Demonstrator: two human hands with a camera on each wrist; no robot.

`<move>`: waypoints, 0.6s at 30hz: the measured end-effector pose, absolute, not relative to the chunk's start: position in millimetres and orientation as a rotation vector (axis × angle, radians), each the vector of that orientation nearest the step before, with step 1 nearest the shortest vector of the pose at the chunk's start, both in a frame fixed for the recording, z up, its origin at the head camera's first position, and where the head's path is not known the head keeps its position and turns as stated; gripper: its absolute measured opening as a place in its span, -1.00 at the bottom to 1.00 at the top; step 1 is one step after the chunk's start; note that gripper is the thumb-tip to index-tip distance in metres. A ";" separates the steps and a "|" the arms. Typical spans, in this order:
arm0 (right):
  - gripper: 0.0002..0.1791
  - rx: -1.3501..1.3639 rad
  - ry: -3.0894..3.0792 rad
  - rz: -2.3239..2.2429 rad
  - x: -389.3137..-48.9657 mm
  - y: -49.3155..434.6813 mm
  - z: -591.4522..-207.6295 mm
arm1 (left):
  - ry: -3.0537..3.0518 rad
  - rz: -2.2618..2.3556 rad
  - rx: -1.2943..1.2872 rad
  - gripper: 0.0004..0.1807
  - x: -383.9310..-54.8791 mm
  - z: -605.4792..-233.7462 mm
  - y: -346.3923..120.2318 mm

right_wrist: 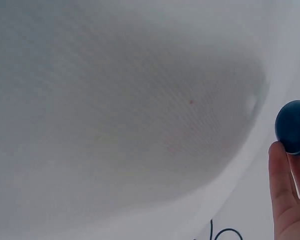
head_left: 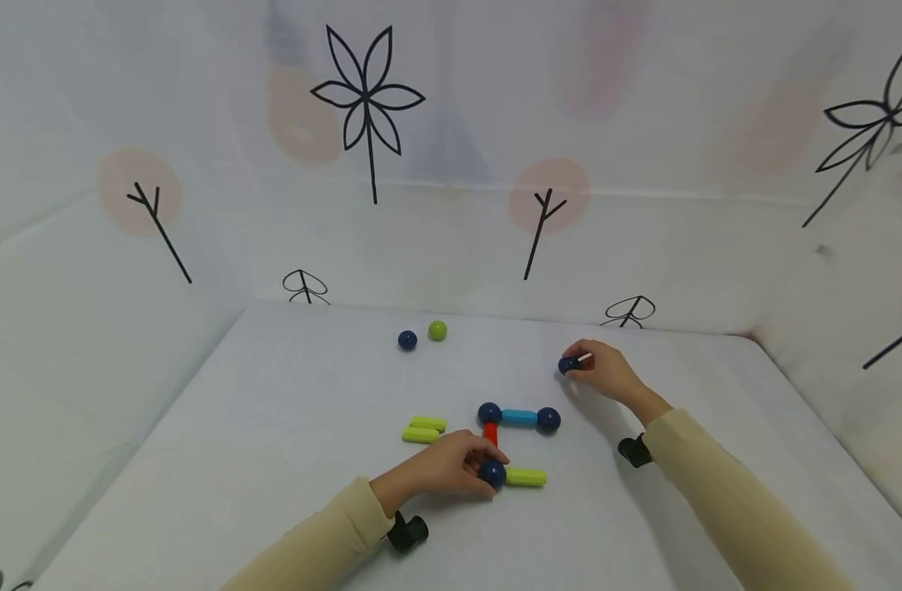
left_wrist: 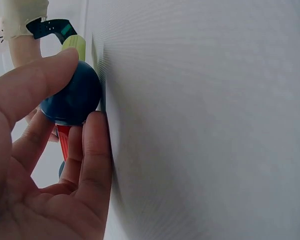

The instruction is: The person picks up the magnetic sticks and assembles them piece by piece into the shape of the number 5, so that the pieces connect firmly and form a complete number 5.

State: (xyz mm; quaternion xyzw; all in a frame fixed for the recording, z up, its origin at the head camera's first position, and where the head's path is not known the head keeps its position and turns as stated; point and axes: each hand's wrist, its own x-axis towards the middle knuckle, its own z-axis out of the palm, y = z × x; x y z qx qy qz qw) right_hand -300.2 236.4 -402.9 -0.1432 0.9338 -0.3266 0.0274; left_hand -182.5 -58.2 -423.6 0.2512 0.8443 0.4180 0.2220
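Observation:
My left hand (head_left: 454, 465) grips a dark blue ball (head_left: 492, 474) at the near corner of a joined shape, thumb on one side and fingers on the other in the left wrist view. From that ball a yellow-green rod (head_left: 526, 477) runs right and a red rod (head_left: 491, 434) runs away to a second blue ball (head_left: 489, 413). A light blue rod (head_left: 519, 419) links this one to another blue ball (head_left: 548, 420). Farther back on the right, my right hand (head_left: 606, 368) pinches a separate blue ball (right_wrist: 293, 127) between thumb and fingers.
Two loose yellow-green rods (head_left: 424, 428) lie side by side left of the joined shape. Toward the back of the white table (head_left: 288, 394) sit a blue ball (head_left: 407, 340) and a green ball (head_left: 437, 330). A patterned white cloth (head_left: 451, 238) rises behind and along both sides.

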 end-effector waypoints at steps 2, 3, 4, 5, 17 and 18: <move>-0.66 -0.450 2.883 -1.006 -296.9 237.5 -401.4 | 2.331 1.156 0.691 -0.60 -182.6 -423.3 -57.9; -0.67 -0.457 2.885 -1.003 -295.1 238.0 -400.8 | 2.330 1.157 0.690 -0.60 -182.5 -423.1 -57.9; -0.67 -0.460 2.885 -1.002 -293.5 238.4 -400.5 | 2.329 1.159 0.689 -0.60 -182.4 -423.2 -58.0; -0.67 -0.463 2.886 -1.001 -291.8 238.7 -400.2 | 2.328 1.160 0.687 -0.60 -182.3 -423.2 -58.1; -0.69 -0.561 2.893 -1.029 -265.9 234.8 -396.2 | 2.332 1.155 0.690 -0.61 -182.2 -424.0 -58.0; -0.69 -0.575 2.893 -1.027 -263.9 234.5 -396.1 | 2.330 1.155 0.690 -0.61 -182.3 -423.9 -58.0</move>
